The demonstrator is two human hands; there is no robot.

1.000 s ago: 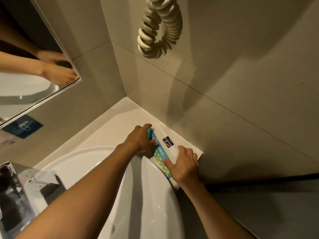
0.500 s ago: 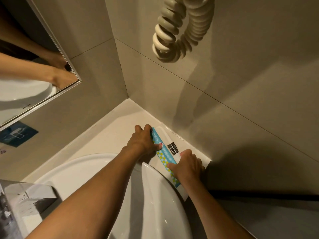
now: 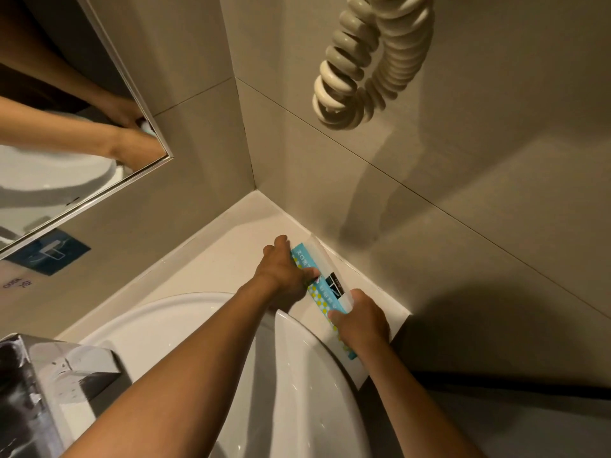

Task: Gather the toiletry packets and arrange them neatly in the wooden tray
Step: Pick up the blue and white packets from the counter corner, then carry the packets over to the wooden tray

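Both hands grip the packets, one at each end, in the worktop corner.

My left hand (image 3: pixel 284 272) pinches the far end of the blue packet (image 3: pixel 322 300) and my right hand (image 3: pixel 362 320) is closed on the near end, where the white packet (image 3: pixel 330 276) lies against it on the wall side. Their long axis runs from the corner back toward me, along the wall and just beside the sink (image 3: pixel 198 325) rim. Neither hand is nearer; each has its own end. I see no wooden tray, so which way to carry them I cannot tell.
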